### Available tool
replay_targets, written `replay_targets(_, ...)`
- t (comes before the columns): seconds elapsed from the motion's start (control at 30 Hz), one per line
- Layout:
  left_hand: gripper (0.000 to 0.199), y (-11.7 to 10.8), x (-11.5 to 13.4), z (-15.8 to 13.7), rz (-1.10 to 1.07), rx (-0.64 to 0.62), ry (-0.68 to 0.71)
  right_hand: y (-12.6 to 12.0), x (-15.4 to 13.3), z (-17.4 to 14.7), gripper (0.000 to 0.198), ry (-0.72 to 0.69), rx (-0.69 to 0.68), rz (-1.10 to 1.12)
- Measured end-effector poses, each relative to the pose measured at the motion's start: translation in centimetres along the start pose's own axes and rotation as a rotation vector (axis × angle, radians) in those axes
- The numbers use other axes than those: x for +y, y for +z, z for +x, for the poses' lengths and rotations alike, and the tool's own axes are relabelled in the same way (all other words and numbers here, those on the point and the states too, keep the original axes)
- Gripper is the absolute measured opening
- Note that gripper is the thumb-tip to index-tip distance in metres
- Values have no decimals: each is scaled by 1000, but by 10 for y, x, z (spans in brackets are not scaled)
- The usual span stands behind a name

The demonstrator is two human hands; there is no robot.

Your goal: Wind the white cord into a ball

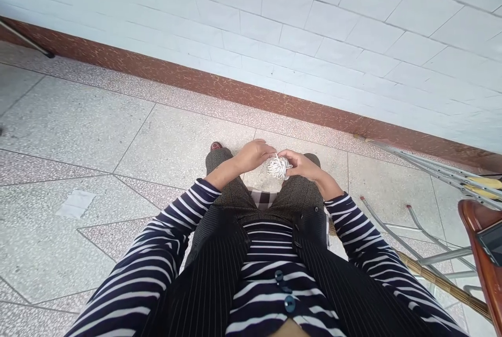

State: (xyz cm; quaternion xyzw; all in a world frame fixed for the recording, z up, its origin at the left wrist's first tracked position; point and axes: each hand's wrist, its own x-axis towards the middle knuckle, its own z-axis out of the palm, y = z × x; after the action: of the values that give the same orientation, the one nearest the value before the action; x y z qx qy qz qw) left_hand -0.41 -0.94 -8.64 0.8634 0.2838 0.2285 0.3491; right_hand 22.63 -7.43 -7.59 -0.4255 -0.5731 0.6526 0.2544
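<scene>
Between my knees is a small ball of white string (276, 169), wound in many loops. My right hand (300, 164) grips the ball from its right side, thumb low and fingers curled over the top. At the ball's upper left, my left hand (255, 154) has its fingers pressed together against a short strand that stands up from the winding. Its thumb and the exact pinch are partly hidden.
A white tiled wall with a reddish-brown baseboard (251, 87) runs ahead. On the right are metal chair legs (386, 222), a leaning metal frame (427, 162) and a brown wooden surface (472, 227) bearing a phone (492, 243). Paper (76, 204) lies on the left floor.
</scene>
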Motion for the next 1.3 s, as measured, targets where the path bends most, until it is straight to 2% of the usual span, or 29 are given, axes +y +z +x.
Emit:
replay_targets(0.23,26,9,-8,3,58,-5,71,7,-1,-14,61,-6,77,231)
replay_targets(0.37,25,17,-24,-1,13,47,-79,11,-7,-13,74,-35,117,392)
replay_targets(0.5,29,26,-34,-10,-126,29,-230,8,-10,-12,72,-54,132,491)
replay_targets(0.63,36,22,-30,-7,-217,74,-263,5,-13,-13,76,-106,119,456)
replay_targets(0.77,39,-2,-28,6,-159,173,-236,7,-20,-17,83,-104,58,400)
replay_targets(0.9,33,-16,-31,14,-38,131,-223,9,-26,-17,89,-95,20,364)
replay_targets(1.07,32,-6,-36,13,34,78,-275,13,-30,-11,87,-103,8,339)
replay_targets(1.2,28,6,-28,5,-162,-7,-332,12,-27,-10,82,-102,65,323)
replay_targets(1.3,35,12,-12,1,-435,-6,-269,7,-24,-12,83,-110,101,330)
